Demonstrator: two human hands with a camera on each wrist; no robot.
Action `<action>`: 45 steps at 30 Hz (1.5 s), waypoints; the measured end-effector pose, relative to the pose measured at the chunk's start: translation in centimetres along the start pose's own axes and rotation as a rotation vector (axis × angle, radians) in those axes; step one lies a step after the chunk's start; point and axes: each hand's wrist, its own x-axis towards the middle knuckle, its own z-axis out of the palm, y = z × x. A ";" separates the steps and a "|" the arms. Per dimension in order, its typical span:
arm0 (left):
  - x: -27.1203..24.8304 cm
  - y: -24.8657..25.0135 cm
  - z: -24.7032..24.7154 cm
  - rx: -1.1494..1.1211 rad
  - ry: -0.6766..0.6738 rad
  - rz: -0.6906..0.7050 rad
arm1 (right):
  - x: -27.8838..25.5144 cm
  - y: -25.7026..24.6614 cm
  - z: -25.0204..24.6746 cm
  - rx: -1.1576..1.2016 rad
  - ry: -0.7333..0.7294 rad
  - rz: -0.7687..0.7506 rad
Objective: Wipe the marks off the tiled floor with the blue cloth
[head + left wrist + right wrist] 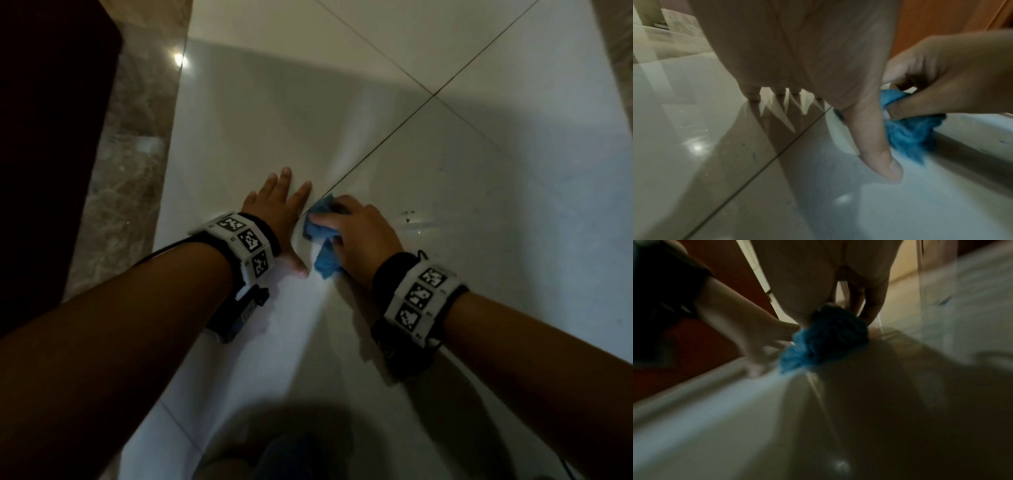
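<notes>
My right hand (352,229) grips a bunched blue cloth (322,240) and holds it down on the white tiled floor (260,113), right at a dark grout line (394,137). The cloth (908,133) bulges out under the curled fingers in the left wrist view, and the right wrist view shows the cloth (824,340) below the palm, blurred. My left hand (281,209) lies flat on the tile just left of the cloth, fingers spread and straight, thumb (877,146) beside the cloth. A few small dark marks (409,216) sit on the tile to the right of my right hand.
A brown marble strip (126,154) runs along the left edge of the white tiles, with a dark panel (44,137) beyond it. An orange-brown wooden surface (941,21) stands behind the hands. My knee (274,459) shows at the bottom.
</notes>
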 end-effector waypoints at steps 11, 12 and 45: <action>-1.0 -0.7 0.4 -0.013 0.020 0.009 | 0.2 1.5 -1.3 0.083 0.200 -0.054; -1.0 -0.7 0.4 -0.018 0.028 0.011 | 0.0 0.1 0.0 0.087 0.156 -0.155; -0.8 2.7 0.1 0.020 -0.022 0.080 | -3.9 2.1 -0.3 0.135 0.062 -0.009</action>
